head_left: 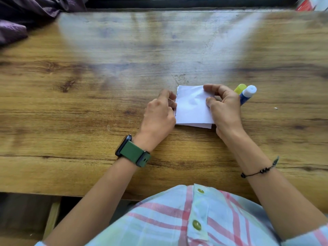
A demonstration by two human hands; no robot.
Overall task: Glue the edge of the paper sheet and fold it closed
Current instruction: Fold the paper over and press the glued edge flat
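a: where is the paper sheet (192, 108) found?

b: it is laid folded on the wooden table (88, 103), a little right of centre, between the two hands. a second layer is seen peeking out along its near edge, and the left edge looks rough, as if torn.

a: how is the left hand (159, 116) held?

b: it is rested at the sheet's left edge with the fingers curled in. the edge is touched by the fingertips; whether the paper is pinched or only steadied cannot be told.

a: and the right hand (224, 107)?

b: it is placed at the right edge. the far right corner is met by the index finger and the right edge by the thumb, so the sheet appears to be pressed or lightly gripped there. the remaining fingers are curled narrowly.

a: is the glue seen?

b: yes. a blue glue stick (247, 95) with its white tip exposed is seen just beyond the right hand, partly hidden by it, and a yellow cap (240, 88) is seen right beside the tip. whether the stick is held by that hand or is lying on the table cannot be told.

a: what else is worn or shown?

b: a green-strapped watch (133, 151) is worn on the left wrist and a black beaded bracelet (259, 171) on the right. purple cloth (26, 16) is bunched at the table's far left corner.
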